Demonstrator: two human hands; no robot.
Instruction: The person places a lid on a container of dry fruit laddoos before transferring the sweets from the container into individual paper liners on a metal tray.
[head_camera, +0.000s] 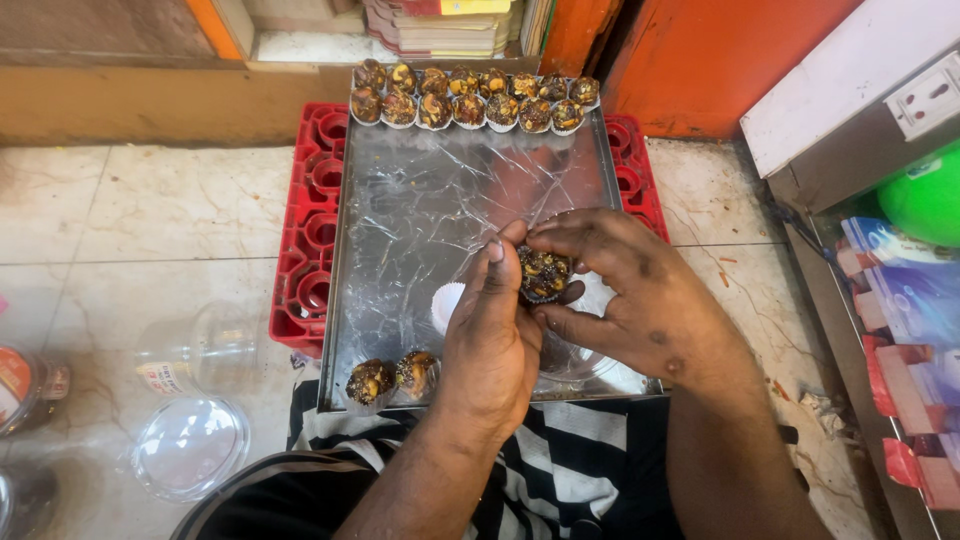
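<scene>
Both hands, left hand (492, 335) and right hand (630, 290), pinch one nut-studded sweet (543, 275) over a film-lined steel tray (420, 210) resting on a red crate (310, 240), marble floor (150, 210) around.

Both forearms are bare, with no sleeves, rings, watch or bracelets on the left hand (490, 340) or the right hand (640, 295). Near the bottom edge, a black garment with white stripes (560, 470) covers the lap.
</scene>
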